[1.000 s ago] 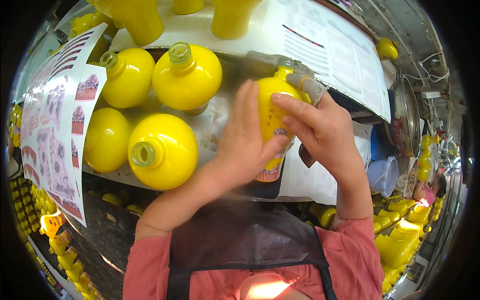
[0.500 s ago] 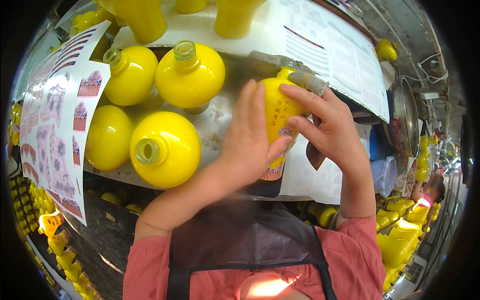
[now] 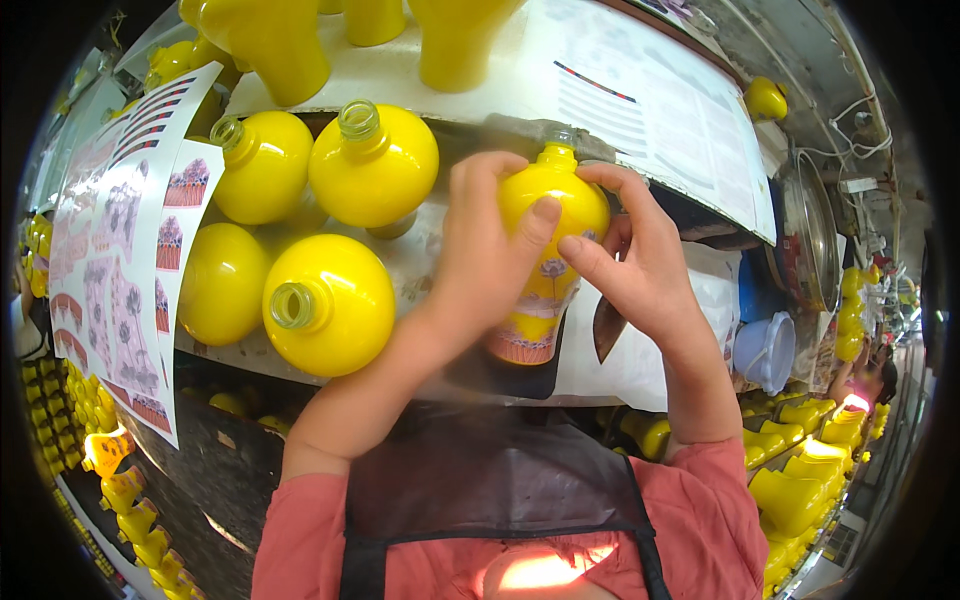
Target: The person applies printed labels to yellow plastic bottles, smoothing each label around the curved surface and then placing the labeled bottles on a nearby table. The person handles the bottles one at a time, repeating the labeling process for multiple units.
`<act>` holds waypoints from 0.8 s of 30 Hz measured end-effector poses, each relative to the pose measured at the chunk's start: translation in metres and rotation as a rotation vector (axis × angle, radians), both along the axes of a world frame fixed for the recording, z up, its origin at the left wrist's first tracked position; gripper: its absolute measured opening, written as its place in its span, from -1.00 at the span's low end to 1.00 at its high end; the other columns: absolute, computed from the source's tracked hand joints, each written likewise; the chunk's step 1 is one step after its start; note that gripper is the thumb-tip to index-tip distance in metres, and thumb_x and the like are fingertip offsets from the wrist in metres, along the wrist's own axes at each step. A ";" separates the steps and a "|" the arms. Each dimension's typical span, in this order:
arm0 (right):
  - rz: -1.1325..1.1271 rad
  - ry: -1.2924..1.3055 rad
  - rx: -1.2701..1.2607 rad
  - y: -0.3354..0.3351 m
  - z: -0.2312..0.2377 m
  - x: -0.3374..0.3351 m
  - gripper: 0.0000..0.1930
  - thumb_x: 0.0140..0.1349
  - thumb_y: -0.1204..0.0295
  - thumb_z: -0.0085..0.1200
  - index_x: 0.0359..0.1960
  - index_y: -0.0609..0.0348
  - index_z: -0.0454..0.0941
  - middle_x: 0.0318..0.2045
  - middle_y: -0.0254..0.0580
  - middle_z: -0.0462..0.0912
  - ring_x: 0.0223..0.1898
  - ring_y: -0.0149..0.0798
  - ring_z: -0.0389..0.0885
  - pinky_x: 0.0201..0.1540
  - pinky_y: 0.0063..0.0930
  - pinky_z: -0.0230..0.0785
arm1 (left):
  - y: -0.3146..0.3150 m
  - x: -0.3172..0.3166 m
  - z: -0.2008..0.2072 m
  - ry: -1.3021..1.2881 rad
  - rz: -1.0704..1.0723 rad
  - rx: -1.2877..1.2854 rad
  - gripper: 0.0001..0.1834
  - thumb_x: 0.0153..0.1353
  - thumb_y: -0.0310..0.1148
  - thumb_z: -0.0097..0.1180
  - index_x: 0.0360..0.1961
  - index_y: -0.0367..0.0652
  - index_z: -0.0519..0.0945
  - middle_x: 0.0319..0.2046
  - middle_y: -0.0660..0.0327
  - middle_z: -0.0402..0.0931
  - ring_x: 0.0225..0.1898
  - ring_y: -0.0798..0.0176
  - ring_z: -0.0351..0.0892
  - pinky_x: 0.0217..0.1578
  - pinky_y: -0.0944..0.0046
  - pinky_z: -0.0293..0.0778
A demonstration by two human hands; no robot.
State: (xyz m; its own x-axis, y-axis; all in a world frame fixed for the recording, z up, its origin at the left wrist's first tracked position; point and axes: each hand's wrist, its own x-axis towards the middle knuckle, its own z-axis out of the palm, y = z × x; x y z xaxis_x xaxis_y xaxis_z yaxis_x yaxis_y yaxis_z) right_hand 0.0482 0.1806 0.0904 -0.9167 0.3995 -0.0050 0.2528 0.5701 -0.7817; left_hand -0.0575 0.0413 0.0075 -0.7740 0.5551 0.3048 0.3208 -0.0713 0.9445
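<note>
A yellow glossy bottle with a clear glass neck stands tilted between my hands, its purple flower picture facing me and a patterned band round its foot. My left hand wraps its left side, thumb laid across the front. Along the right side, my right hand touches it with forefinger and thumb. Under the right palm hangs a dark brown, pointed flat piece; it seems tucked in that hand, though the hold is hidden. Behind the bottle's neck lies a grey cloth. Dark material is beneath the bottle's foot.
Several plain yellow bottles stand close on the left. A printed decal sheet hangs at the table's left end. White sheets lie at the back right, and a pale bucket stands right. More yellow bottles stand beyond.
The bottle has been turned, so the lettering has left the front and the flower picture shows. My left thumb has moved up its front; the right hand has shifted slightly left and down.
</note>
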 end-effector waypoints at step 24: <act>-0.057 -0.160 -0.014 0.011 0.026 -0.022 -0.46 0.15 0.07 0.22 -0.09 0.38 0.59 -0.59 0.06 0.65 -0.57 -0.11 0.69 -0.37 -0.28 0.55 | 0.006 0.007 -0.008 -0.048 -0.051 0.047 -0.37 0.30 -0.08 0.23 0.22 -0.28 0.36 0.11 -0.11 0.36 0.16 -0.17 0.37 0.23 -0.01 0.29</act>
State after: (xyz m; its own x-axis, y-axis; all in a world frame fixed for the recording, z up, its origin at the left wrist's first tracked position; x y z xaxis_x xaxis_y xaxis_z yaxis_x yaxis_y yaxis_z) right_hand 0.0264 0.1915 0.1162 -0.8797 0.4493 -0.1556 0.4063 0.5404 -0.7368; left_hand -0.0504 0.0476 -0.0005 -0.7595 0.5799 0.2948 0.2699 -0.1313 0.9539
